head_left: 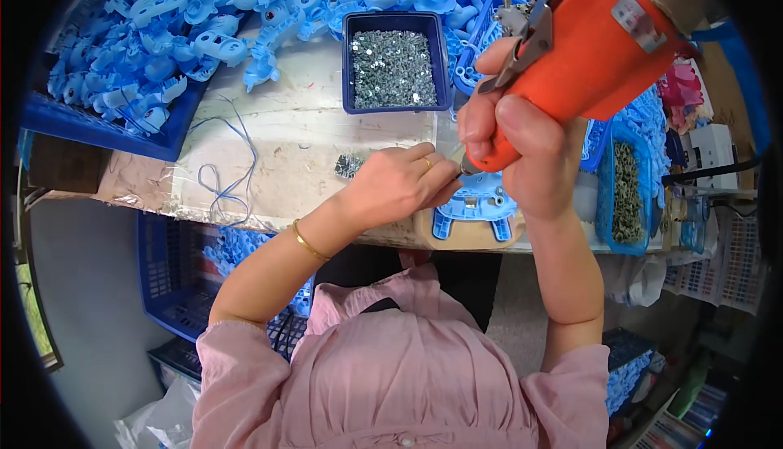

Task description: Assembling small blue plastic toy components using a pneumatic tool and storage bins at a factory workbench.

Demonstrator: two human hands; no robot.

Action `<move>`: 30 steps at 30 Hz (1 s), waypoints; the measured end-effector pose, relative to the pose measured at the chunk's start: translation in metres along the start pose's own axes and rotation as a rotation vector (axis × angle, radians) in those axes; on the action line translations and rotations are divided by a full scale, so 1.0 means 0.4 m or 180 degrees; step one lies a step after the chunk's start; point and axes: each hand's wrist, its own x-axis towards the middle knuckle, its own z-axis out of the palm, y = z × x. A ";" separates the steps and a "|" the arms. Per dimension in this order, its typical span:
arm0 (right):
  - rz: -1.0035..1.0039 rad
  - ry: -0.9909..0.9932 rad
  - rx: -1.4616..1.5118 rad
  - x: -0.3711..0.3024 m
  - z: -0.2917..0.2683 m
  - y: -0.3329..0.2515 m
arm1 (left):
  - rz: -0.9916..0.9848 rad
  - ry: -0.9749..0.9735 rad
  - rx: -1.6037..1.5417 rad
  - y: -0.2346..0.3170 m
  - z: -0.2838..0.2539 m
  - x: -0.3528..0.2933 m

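Observation:
My right hand (534, 151) is wrapped round an orange power screwdriver (583, 49), tilted with its tip pointing down and left. The bit (467, 166) reaches a light blue plastic part (469, 204) lying on a tan block (436, 235) at the table's front edge. Close beside the bit, the fingers of my left hand (391, 178) are pinched together; what they hold, if anything, is hidden. A small heap of screws (348, 166) lies just left of that hand. Beyond it stands a dark blue tray (395, 110) full of small metal screws.
Blue plastic pieces (212, 8) are piled across the back and in a blue crate (106, 127) at the left. A turquoise basket (628, 247) of metal pieces stands right. Blue string (251, 155) lies on the table. Another crate (175, 286) sits below.

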 end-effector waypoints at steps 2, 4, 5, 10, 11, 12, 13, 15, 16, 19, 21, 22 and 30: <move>-0.0062 0.0086 0.0323 -0.005 -0.003 0.007 | -0.0142 0.0095 -0.0106 0.007 0.004 0.001; -0.0083 -0.0008 0.0442 -0.006 -0.010 0.013 | -0.0228 0.0112 -0.0253 0.014 0.010 -0.004; -0.0085 -0.0008 0.0443 -0.005 -0.011 0.010 | -0.0314 0.0129 -0.0401 0.019 0.013 -0.007; -0.0042 -0.0280 -0.0168 -0.004 -0.017 0.003 | -0.0429 0.0160 -0.0601 0.035 0.026 -0.021; -0.0035 -0.0275 -0.0167 -0.006 -0.017 0.001 | -0.0372 0.0112 -0.0561 0.035 0.027 -0.024; 0.0041 -0.0321 -0.0142 -0.007 -0.016 -0.001 | -0.0379 0.0106 -0.0565 0.037 0.026 -0.027; 0.0119 -0.0368 -0.0115 -0.009 -0.015 -0.002 | -0.0516 -0.0080 -0.0510 0.038 0.022 -0.030; 0.0066 -0.0274 -0.0203 -0.020 -0.025 0.023 | -0.0658 -0.0272 -0.0467 0.036 0.009 -0.032; 0.0002 -0.0180 -0.0297 -0.027 -0.033 0.038 | -0.0794 -0.0367 -0.0568 0.032 -0.005 -0.025; 0.0246 -0.0021 -0.0270 -0.049 -0.049 0.068 | -0.0941 -0.0462 -0.0592 0.038 -0.004 -0.027; 0.0328 0.0032 -0.0214 -0.053 -0.048 0.085 | -0.0962 -0.0434 -0.0524 0.047 0.003 -0.028; 0.0391 0.0092 -0.0166 -0.055 -0.048 0.091 | -0.0970 -0.0437 -0.0532 0.052 0.009 -0.029; 0.0301 0.0137 -0.0117 -0.070 -0.052 0.130 | -0.0930 -0.0636 -0.0317 0.064 0.033 -0.040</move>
